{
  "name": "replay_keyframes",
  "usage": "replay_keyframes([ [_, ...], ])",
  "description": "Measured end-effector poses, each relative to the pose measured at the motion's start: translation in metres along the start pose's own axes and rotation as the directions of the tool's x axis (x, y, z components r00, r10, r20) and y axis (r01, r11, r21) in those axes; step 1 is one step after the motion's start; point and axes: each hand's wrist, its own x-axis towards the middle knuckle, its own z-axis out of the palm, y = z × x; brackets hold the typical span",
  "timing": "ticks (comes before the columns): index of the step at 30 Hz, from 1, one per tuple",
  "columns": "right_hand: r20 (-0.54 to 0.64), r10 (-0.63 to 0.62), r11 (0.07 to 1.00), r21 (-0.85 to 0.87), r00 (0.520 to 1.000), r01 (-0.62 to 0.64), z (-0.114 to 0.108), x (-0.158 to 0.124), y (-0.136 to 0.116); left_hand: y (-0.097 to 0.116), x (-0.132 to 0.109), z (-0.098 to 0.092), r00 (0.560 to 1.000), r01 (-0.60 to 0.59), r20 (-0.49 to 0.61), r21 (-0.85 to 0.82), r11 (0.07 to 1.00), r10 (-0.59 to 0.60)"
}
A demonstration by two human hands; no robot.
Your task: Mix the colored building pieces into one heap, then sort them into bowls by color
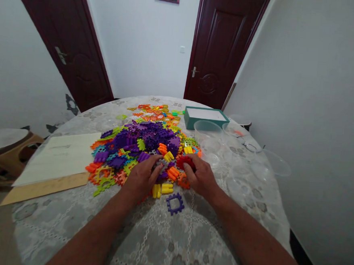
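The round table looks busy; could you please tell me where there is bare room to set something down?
Bare cloth lies along the near edge, just below the loose purple piece. The middle is crowded with the block pile, with paper sheets on the left and clear bowls on the right.

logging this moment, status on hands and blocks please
Left hand down on block pile edge, grip unclear. Right hand on red piece. Loose purple piece lies apart, just short of both hands.
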Motion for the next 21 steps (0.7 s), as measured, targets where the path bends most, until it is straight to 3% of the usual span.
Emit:
replay_keyframes([
  [4, -0.210, -0.085, 0.985, -0.163, 0.974, 0.050, -0.023, 0.014, -0.002, -0.006, -0.002, 0.007, 0.994, -0.102, 0.050, 0.023, 0.995, 0.100],
  [8, -0.375, -0.117, 0.928, -0.371, 0.920, -0.034, -0.049, 0.029, 0.014, -0.008, -0.004, 0.010, 0.986, -0.154, 0.060, 0.022, 0.988, 0.153],
  [14, -0.299, -0.058, 0.721, -0.673, 0.953, -0.167, -0.062, 0.030, 0.047, -0.007, -0.004, 0.009, 0.989, -0.131, 0.061, -0.011, 0.991, 0.132],
  [18, -0.211, 0.078, 0.591, -0.778, 0.974, -0.215, -0.059, 0.026, 0.052, -0.006, -0.003, 0.007, 0.990, -0.132, 0.056, -0.014, 0.991, 0.132],
  [21, -0.186, 0.151, 0.545, -0.804, 0.971, -0.239, -0.058, 0.026, 0.050, -0.005, -0.002, 0.007, 0.989, -0.138, 0.052, -0.023, 0.990, 0.139],
])
